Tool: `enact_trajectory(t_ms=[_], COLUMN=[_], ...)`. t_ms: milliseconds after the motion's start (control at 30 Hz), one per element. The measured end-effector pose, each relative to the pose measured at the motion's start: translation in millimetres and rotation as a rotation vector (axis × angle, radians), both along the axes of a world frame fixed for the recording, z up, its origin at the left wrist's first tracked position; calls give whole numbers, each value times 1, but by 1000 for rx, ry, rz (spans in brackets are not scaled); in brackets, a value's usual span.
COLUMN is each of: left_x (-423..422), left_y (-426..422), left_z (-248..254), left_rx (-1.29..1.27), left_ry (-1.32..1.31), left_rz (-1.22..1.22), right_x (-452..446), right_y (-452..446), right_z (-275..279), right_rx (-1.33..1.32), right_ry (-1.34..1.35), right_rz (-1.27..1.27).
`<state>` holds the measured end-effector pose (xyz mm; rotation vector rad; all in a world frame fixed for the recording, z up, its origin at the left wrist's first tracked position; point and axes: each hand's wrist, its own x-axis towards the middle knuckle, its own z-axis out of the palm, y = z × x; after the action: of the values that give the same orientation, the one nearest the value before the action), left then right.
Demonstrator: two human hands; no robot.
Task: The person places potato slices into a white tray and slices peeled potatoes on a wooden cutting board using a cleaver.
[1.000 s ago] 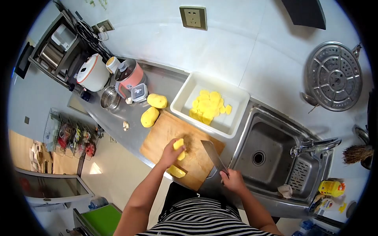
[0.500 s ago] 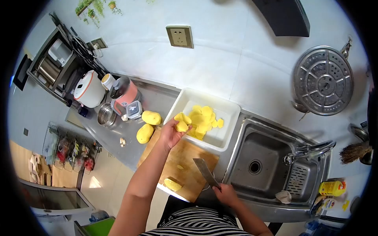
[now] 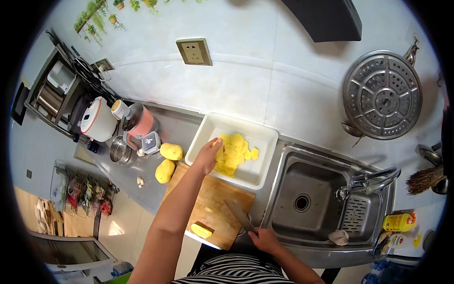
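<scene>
My left hand (image 3: 207,156) is over the left part of the white tray (image 3: 268,142), its fingers closed on yellow potato slices (image 3: 219,148). More slices (image 3: 235,154) lie in the tray beside it. My right hand (image 3: 266,240) grips a cleaver (image 3: 240,215), whose blade is over the right side of the wooden cutting board (image 3: 217,199). A cut potato piece (image 3: 201,230) rests near the board's front edge, and a small slice lies above it. Two peeled potatoes (image 3: 165,171) sit to the left of the board.
A sink (image 3: 307,189) with a faucet (image 3: 373,182) is on the right. Garlic (image 3: 140,181), a lidded container (image 3: 151,142), a steel bowl (image 3: 120,150), a pink pot (image 3: 139,124) and a rice cooker (image 3: 98,119) stand on the left. A yellow bottle (image 3: 399,222) is at far right.
My left hand has moved from the board up to the tray, carrying the potato slices. My right hand keeps the cleaver by the board's right side. The view has shifted.
</scene>
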<state>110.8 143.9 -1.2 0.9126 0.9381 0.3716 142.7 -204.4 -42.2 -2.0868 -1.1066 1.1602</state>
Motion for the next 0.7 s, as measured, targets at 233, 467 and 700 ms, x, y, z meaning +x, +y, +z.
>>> enact_trajectory(t_ms=[233,467,700], left_x=[-14,-41,-55], left_y=[16,14,17], left_z=[-36,-32,-33], left_rx=[-129,76,286], left_ry=[16,-26,102], left_rz=[77,52,57], right_x=[1,-3,-11], right_y=[7,9,5], right_z=[10,14,10], right_rx=[-5,-26,58], right_ry=[43,40,-13], right_rz=[-11,-24,-33])
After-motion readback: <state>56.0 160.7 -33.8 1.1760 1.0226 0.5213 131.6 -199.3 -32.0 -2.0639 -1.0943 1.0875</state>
